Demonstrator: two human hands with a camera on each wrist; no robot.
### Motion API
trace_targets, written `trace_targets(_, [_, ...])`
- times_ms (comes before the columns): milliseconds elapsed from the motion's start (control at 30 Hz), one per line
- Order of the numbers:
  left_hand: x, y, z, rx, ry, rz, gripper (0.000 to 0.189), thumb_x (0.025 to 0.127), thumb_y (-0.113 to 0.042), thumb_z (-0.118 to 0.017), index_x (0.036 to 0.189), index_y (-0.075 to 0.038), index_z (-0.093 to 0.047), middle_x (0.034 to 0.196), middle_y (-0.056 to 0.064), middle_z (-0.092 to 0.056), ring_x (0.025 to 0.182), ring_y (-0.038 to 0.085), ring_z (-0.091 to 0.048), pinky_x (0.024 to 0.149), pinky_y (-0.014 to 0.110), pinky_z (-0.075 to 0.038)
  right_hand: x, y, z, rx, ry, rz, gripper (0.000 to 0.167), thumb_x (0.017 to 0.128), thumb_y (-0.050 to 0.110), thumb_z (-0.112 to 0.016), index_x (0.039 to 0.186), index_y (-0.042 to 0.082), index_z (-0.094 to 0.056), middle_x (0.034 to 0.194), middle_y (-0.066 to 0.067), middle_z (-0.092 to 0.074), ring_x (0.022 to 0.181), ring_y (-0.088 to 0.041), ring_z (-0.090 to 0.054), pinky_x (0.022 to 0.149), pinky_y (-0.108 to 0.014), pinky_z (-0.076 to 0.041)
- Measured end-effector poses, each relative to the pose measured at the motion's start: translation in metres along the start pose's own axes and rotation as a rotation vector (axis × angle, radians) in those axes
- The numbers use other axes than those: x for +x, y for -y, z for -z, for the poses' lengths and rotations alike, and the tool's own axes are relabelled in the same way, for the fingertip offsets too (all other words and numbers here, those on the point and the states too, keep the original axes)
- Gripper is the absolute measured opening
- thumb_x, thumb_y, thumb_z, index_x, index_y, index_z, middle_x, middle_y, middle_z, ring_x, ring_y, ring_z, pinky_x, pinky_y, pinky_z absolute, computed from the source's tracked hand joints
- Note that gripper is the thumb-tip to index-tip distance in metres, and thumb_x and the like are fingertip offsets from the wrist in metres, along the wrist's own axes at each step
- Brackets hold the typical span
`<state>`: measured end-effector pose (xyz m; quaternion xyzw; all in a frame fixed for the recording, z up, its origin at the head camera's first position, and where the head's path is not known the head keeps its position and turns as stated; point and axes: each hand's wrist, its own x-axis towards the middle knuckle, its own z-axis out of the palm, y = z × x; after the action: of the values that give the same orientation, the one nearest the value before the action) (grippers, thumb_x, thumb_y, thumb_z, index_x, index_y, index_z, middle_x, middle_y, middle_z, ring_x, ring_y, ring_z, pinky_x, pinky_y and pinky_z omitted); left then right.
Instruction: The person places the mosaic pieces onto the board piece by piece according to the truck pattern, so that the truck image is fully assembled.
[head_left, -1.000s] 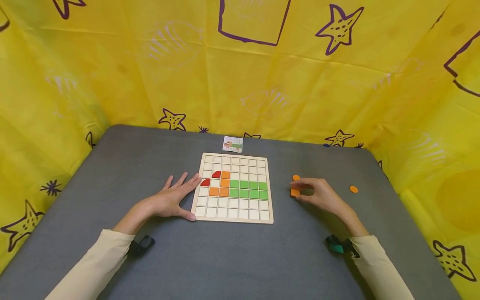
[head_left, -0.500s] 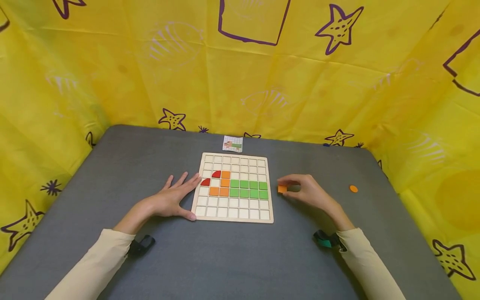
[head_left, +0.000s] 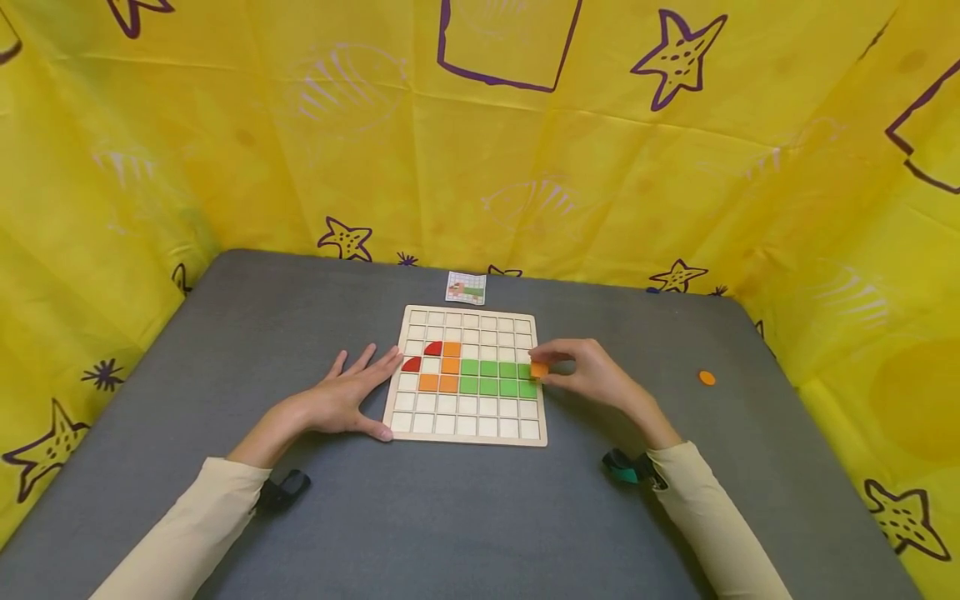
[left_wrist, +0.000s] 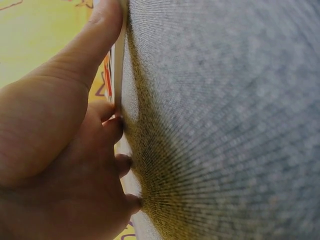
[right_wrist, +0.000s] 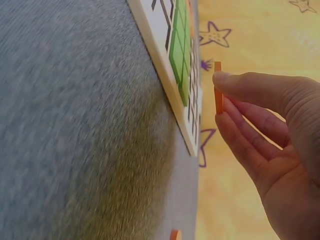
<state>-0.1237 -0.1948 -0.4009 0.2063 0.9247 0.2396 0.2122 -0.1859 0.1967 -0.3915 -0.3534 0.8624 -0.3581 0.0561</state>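
Note:
In the head view, a light wooden grid board (head_left: 466, 427) lies mid-table, with red quarter-circle, orange square and green square tiles (head_left: 488, 387) set in its cells. At its left edge rests my left hand (head_left: 333, 407), fingers spread, with fingertips and thumb touching the frame. Over the board's right edge my right hand (head_left: 596, 375) pinches an orange square tile (head_left: 539, 370) between thumb and fingers. The right wrist view shows that tile (right_wrist: 218, 95) edge-on, raised above the level of the green tiles.
A small picture card (head_left: 466, 288) lies behind the board. To the right on the grey table (head_left: 480, 517) is an orange round piece (head_left: 707, 378). A yellow patterned cloth (head_left: 480, 142) hangs around the back and sides.
My right hand has carried the orange square tile leftward from the table to the board's right edge. A second orange round piece seen earlier is now hidden behind that hand. My left hand stays put.

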Motion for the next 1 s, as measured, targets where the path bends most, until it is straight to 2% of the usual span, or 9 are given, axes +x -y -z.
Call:
trace_targets(400, [0.0,0.002,-0.001,-0.014,-0.01,-0.034,0.116,0.072,-0.052,-0.08,0.158,-0.008,-0.016,0.164,0.013,-0.008,0.148,0.042,0.004,0.111,0.064,0.012,0.018,0.011,-0.014,0.034,0.052,0.023,0.038,0.081,0.002,-0.078,0.118,0.001,-0.069,0.112,-0.005,-0.072,0.1,-0.018,-0.068,0.09,-0.041,-0.053])
trace_targets(700, [0.0,0.004,-0.002,-0.015,-0.014,-0.047,0.116,0.072,-0.052,-0.08,0.158,-0.008,-0.015,0.164,0.013,-0.007,0.148,0.042,0.004,0.111,0.064,0.012,0.032,0.017,-0.023,0.035,0.064,0.024,0.037,0.082,0.005,-0.078,0.118,0.003,-0.07,0.112,-0.002,-0.071,0.099,-0.014,-0.067,0.093,-0.035,-0.052])
trace_targets(1000, [0.0,0.004,-0.002,-0.015,-0.016,-0.044,0.116,0.072,-0.052,-0.081,0.158,-0.008,-0.016,0.164,0.014,-0.008,0.148,0.043,0.004,0.111,0.064,0.012,0.044,0.027,-0.037,0.061,0.105,0.075,0.036,0.083,0.005,-0.077,0.118,0.002,-0.069,0.114,-0.004,-0.071,0.101,-0.014,-0.066,0.093,-0.03,-0.052])
